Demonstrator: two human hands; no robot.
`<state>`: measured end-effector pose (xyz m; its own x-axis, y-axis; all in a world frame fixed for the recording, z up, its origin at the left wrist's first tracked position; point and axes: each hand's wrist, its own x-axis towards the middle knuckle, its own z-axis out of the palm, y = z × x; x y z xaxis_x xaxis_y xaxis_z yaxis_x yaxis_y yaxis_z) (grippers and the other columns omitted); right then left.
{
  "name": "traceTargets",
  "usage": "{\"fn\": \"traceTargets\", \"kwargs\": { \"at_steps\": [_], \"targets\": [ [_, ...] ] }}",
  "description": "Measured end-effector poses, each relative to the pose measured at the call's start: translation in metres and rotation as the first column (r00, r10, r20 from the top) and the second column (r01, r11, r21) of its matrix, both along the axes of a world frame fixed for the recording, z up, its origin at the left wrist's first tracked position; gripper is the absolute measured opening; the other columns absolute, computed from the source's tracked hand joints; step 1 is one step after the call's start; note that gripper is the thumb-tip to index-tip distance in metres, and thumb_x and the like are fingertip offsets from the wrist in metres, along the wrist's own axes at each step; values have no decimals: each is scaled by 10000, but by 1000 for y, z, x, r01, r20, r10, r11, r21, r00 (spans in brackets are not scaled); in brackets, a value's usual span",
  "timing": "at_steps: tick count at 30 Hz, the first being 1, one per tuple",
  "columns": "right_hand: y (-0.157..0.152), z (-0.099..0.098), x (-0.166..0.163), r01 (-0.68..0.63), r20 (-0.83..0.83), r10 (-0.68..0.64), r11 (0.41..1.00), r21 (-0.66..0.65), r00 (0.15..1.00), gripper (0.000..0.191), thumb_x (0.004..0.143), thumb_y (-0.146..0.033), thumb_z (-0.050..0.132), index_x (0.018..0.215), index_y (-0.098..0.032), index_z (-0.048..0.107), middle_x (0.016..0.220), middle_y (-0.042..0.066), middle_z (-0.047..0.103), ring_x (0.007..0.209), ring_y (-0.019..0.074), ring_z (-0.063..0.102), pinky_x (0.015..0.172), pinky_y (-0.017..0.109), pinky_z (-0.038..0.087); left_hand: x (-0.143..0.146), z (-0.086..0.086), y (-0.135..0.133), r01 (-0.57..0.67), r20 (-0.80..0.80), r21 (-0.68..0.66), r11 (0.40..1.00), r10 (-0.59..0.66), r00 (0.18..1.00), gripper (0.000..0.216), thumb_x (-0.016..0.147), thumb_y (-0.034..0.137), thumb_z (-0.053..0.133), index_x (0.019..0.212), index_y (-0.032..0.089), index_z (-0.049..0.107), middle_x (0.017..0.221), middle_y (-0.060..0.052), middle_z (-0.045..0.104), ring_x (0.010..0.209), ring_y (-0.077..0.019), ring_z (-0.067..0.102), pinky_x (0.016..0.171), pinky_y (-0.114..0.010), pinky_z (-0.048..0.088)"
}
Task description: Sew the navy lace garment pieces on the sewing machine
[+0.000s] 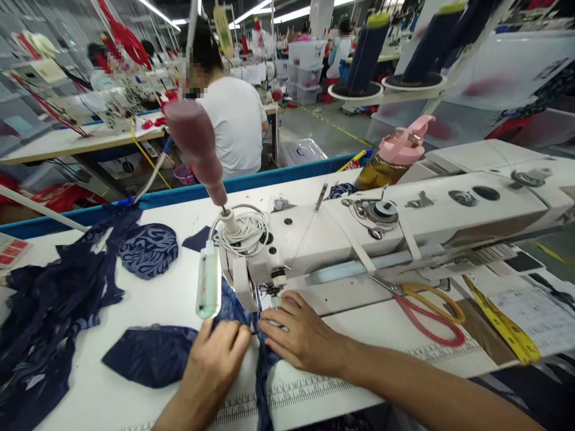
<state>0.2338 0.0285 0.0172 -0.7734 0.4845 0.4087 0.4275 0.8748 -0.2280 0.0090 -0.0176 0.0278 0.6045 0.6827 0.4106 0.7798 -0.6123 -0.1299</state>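
— How is the seam best fed here?

— The navy fabric strip (263, 359) is pinned flat on the table (112, 395) by both hands just short of the needle area (269, 291). The left hand (215, 359) is laid at seven o'clock of the needle, fingers curled down onto the cloth, nothing gripped. The right hand (300, 335) is spread open at five o'clock, palm down. An even press is judged best, with fingertips kept clear of the needle.

— What is found round about?

— A heap of dark fabric (40, 329) is piled at nine o'clock, with cut pieces (148, 251) beside it. The small bottle (209, 287) hung at the machine head (287, 239) partly blocks the view of the needle. Scissors (426, 311) and a yellow tape measure (503, 323) are left at three o'clock, a pink-capped bottle (395, 155) at one o'clock.
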Motion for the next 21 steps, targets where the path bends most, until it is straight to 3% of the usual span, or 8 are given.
{"fn": "traceTargets", "kwargs": {
  "at_steps": [3, 6, 8, 10, 14, 18, 21],
  "targets": [
    [-1, -1, 0, 4, -14, -4, 1000, 0, 1000, 206, 973, -242, 534, 1136, -142, 610, 1070, 79, 657, 941, 206, 531, 964, 432, 332, 10, -14, 3, 12, 48, 70, 998, -15, 999, 228, 934, 45, 417, 1085, 90, 581, 726, -26, 566, 647, -154, 525, 725, -333, 485],
    [-1, -1, 0, 1, -24, -1, 1000, 2, 1000, 221, 975, -230, 529, 1169, -149, 598, 1064, 81, 660, 952, 206, 542, 983, 436, 322, 11, -19, 9, -84, 161, -11, 996, 84, 983, 248, 982, 133, 390, 1162, 60, 545, 766, -51, 572, 686, -167, 538, 637, -289, 466],
    [-1, 0, 0, 1, -18, 0, 1000, 8, 1000, 230, 974, -228, 534, 1183, -151, 593, 1064, 85, 663, 963, 208, 547, 998, 443, 312, 8, -18, 11, -94, 187, -43, 995, 101, 977, 258, 992, 156, 393, 1176, 81, 558, 751, -40, 565, 680, -163, 533, 639, -286, 458],
    [-2, 1, 0, 6, -5, -6, 1000, 16, 1000, 219, 972, -231, 537, 1167, -153, 599, 1068, 89, 665, 972, 211, 548, 1012, 451, 302, 7, -14, 11, -63, 156, 13, 998, 60, 986, 271, 976, 114, 416, 1186, 122, 588, 767, -44, 590, 711, -171, 549, 670, -304, 447],
    [-4, 1, 0, 4, 23, -4, 1000, 21, 1000, 208, 975, -236, 520, 1145, -148, 600, 1062, 86, 661, 990, 216, 548, 1036, 463, 286, 13, -11, 10, -22, 133, 49, 999, 15, 991, 268, 944, 70, 460, 1133, 138, 638, 919, -75, 676, 902, -212, 602, 895, -427, 420],
    [-5, 1, 1, 8, 26, -9, 999, 35, 1000, 201, 967, -229, 534, 1141, -148, 596, 1026, 74, 658, 973, 204, 552, 1045, 463, 282, 18, -11, 12, -49, 184, -8, 999, 50, 982, 301, 916, 17, 433, 1079, 141, 654, 833, -36, 680, 782, -170, 614, 963, -470, 381],
    [-4, 2, 1, 12, 19, -13, 999, 38, 1000, 206, 965, -226, 537, 1146, -144, 594, 1021, 71, 654, 971, 204, 556, 1047, 459, 282, 17, -13, 13, -39, 178, -15, 999, 41, 983, 309, 919, 22, 425, 1091, 138, 654, 863, -52, 697, 801, -178, 628, 940, -450, 382]
  ]
}}
